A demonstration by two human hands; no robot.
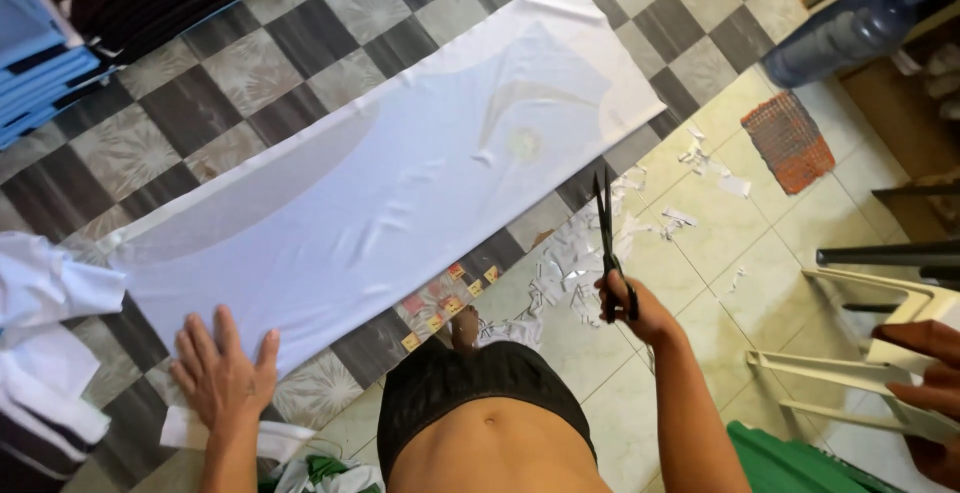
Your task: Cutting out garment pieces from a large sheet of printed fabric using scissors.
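A long white fabric sheet [400, 173] lies flat across a black-and-grey checkered mat [300, 43] on the floor. My left hand [222, 373] rests palm down, fingers spread, at the sheet's near edge on the left. My right hand [632, 308] grips a pair of black scissors [606, 233], blades closed and pointing away, just off the sheet's right near corner. Paper scraps [575, 268] lie under the scissors.
Small red and yellow tags [445, 303] sit by my knee. Stacked dark and blue garments [90, 13] are far left, white cloth [45, 333] at left. A water jug [850, 28], red mesh pad [788, 141], white rack [880, 353] and another person's hand [925, 373] are right.
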